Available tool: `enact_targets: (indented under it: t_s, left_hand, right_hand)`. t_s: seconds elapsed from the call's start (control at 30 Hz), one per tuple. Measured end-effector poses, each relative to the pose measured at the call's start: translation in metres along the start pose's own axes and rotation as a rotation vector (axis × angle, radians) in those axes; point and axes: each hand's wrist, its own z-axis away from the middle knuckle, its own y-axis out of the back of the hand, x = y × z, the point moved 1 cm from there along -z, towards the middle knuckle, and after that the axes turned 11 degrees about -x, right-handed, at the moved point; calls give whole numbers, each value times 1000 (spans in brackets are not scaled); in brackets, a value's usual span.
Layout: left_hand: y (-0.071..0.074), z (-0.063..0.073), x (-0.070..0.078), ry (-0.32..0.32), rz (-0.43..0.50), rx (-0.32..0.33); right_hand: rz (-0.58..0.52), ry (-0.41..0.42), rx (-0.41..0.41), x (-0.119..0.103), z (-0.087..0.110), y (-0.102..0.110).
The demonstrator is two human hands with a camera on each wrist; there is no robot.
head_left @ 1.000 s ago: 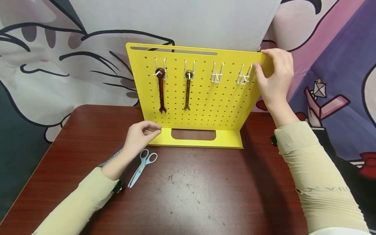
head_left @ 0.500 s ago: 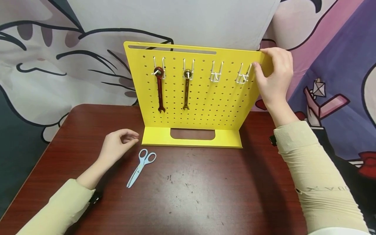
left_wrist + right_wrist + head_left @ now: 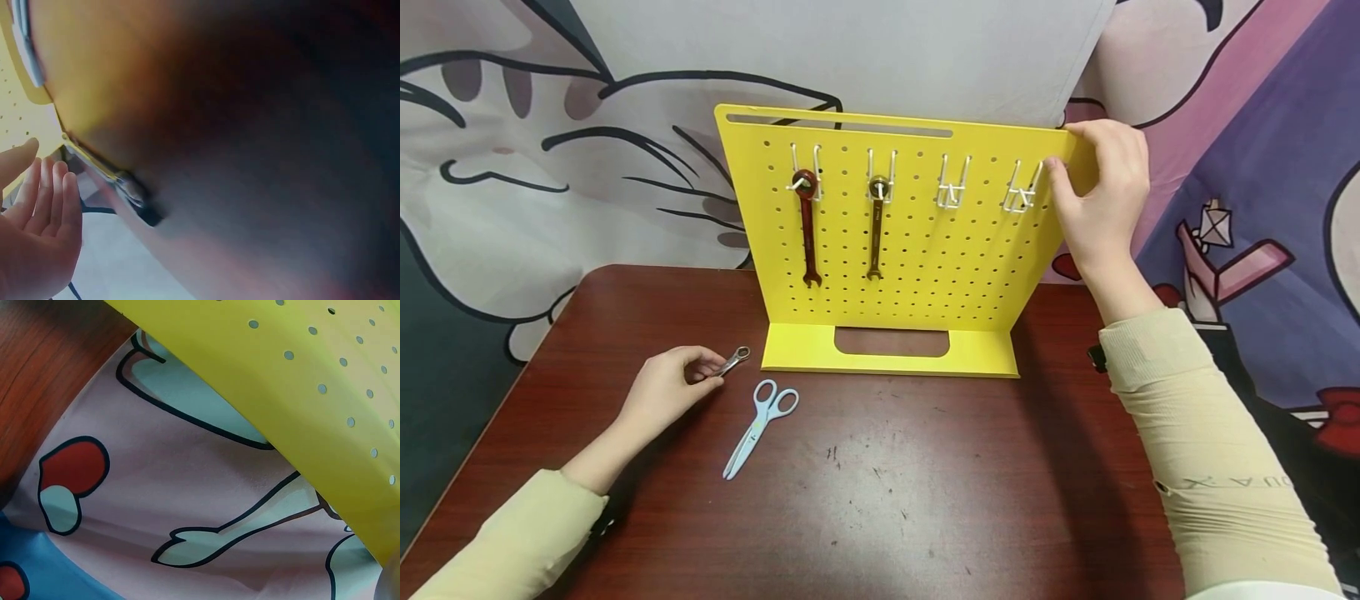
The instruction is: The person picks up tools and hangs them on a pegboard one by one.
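My left hand (image 3: 662, 387) is low over the table's left side, at a small wrench (image 3: 739, 357) whose ring end shows past the fingertips. The rest of that wrench is hidden by the hand. In the left wrist view the fingers (image 3: 45, 197) are nearly straight, with the thumb apart from them. My right hand (image 3: 1108, 187) grips the upper right corner of a yellow pegboard (image 3: 925, 292), thumb in front. From the board's white hooks hang a reddish wrench (image 3: 809, 233) and a darker wrench (image 3: 877, 237). Two hooks (image 3: 951, 193) to the right carry nothing.
Light-blue scissors (image 3: 760, 429) lie on the brown table (image 3: 925, 492), right of the left hand and in front of the board. Behind the table hangs a printed cartoon cloth (image 3: 647, 179).
My left hand has moved left and towards me, away from the board's foot, uncovering the wrench's ring end. The right hand stays on the board's corner. The view has shifted slightly.
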Motion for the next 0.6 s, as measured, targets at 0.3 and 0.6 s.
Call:
enact_targets:
  t_s: [0.3, 0.6]
  left_hand:
    - [0, 2, -15, 43, -19, -70]
    - [-2, 1, -23, 59, -32, -102]
  right_hand:
    - [-6, -7, 0, -2, -1, -1]
    - [-5, -5, 2, -3, -1, -1]
